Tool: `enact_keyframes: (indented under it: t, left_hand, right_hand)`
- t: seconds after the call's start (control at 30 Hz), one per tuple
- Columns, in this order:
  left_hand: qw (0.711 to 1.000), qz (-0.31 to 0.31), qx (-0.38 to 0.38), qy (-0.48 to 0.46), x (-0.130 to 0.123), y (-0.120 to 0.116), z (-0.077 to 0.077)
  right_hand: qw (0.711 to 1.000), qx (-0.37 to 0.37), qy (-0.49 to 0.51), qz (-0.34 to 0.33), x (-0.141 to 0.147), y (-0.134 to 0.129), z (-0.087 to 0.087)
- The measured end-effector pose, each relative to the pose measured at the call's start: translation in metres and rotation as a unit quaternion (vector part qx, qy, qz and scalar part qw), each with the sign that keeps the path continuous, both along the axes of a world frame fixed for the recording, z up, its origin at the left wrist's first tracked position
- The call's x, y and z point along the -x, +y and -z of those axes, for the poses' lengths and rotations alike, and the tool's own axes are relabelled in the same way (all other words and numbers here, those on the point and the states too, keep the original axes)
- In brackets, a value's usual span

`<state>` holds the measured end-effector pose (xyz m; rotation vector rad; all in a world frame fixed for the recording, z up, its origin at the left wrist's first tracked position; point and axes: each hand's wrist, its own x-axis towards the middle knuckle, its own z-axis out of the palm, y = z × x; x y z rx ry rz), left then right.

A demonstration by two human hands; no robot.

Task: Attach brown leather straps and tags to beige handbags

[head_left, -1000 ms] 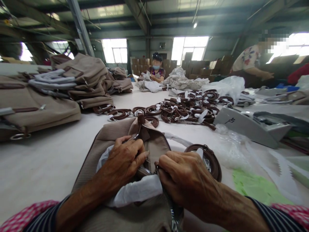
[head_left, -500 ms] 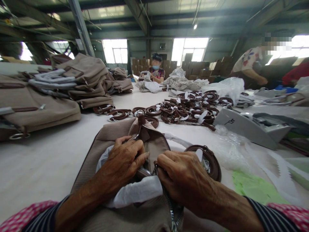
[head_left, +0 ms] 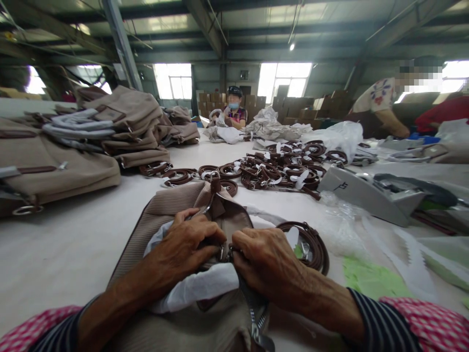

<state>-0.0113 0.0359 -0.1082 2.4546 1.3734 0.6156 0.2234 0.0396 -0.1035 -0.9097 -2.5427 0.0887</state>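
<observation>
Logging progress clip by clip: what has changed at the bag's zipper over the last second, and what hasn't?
The left hand and right hand have closed in on each other at the zipper of the beige bag; the left fingers now curl down over the opening. Both still grip the bag's mouth, white paper stuffing still pokes out, and the coiled brown strap lies beside it as before.

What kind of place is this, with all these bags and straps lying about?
Most likely a bag factory's finishing or packing floor. Stacks of beige bags lie on a long white table, a heap of brown straps sits in the middle, cardboard boxes line the back wall, and other people work alongside.
</observation>
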Motion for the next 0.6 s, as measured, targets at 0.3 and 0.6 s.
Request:
enact_keyframes:
  t: [0.3, 0.6]
  left_hand:
    - [0.994, -0.011, -0.095, 0.05, 0.001, 0.012, 0.017]
    - [0.976, -0.051, 0.035, -0.207, -0.009, -0.009, -0.023]
  right_hand:
    - [0.995, 0.058, -0.073, 0.04, 0.001, 0.001, -0.013]
    - [0.983, 0.057, -0.165, 0.059, -0.033, 0.001, -0.055]
